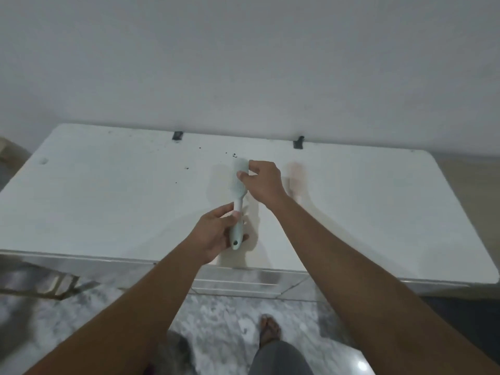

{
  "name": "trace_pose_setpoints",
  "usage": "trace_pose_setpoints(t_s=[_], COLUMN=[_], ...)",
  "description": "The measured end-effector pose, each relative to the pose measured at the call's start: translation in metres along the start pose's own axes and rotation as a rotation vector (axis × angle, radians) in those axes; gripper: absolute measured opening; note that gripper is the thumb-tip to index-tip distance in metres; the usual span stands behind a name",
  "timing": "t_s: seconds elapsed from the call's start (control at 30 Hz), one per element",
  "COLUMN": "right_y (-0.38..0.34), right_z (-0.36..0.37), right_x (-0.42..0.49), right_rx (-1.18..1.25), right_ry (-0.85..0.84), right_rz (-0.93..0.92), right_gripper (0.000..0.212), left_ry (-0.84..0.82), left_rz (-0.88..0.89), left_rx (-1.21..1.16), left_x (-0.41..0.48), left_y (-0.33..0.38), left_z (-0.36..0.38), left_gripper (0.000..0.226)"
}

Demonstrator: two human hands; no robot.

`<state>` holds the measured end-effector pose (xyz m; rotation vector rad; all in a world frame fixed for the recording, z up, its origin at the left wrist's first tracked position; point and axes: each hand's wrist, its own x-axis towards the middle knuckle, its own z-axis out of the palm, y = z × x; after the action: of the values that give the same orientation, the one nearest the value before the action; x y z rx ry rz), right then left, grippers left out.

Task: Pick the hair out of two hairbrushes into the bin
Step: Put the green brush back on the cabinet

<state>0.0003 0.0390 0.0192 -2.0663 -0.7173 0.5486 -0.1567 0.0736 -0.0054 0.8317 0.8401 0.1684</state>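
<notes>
Bare bench (108,201) lies open at nine and three o'clock; at twelve the wall (243,63) and two dark brackets (177,135) block passage.

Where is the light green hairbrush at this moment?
In the head view, the hairbrush is at the centre, held above the white chest top. The left hand grips its handle and the right hand touches its head.
</notes>
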Motion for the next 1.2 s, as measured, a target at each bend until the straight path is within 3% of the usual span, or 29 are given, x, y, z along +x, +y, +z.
trace_pose_setpoints(t_s=[0.3,0.47,0.53,0.63,0.77,1.2], right_y=[0.040,0.047,0.049,0.050,0.048,0.046], right_z=[-0.026,-0.025,-0.023,-0.024,-0.028,-0.030], right_x=[0.034,0.042,0.041,0.041,0.038,0.039], right_rx=[-0.127,-0.221,-0.303,-0.339,-0.351,-0.362], right_ry=[-0.023,0.004,0.008,0.028,0.020,0.039], right_rz=[0.123,0.080,0.048,0.046,0.035,0.070], right_gripper=[0.025,0.039,0.032,0.024,0.028,0.024], left_ry=[0.119,0.132,0.146,0.168,0.179,0.226], left_rz=[0.095,0.204,0.244,0.247,0.209,0.229], left_rx=[0.775,1.100,1.219,1.276,1.317,1.254], left_x=[0.049,0.067,0.071,0.075,0.078,0.075], left_y=[0.012,0.011,0.010,0.006,0.002,-0.004], left_z=[0.043,0.054,0.058,0.062,0.064,0.069], left_gripper=[0.026,0.012,0.015,0.023,0.013,0.011])
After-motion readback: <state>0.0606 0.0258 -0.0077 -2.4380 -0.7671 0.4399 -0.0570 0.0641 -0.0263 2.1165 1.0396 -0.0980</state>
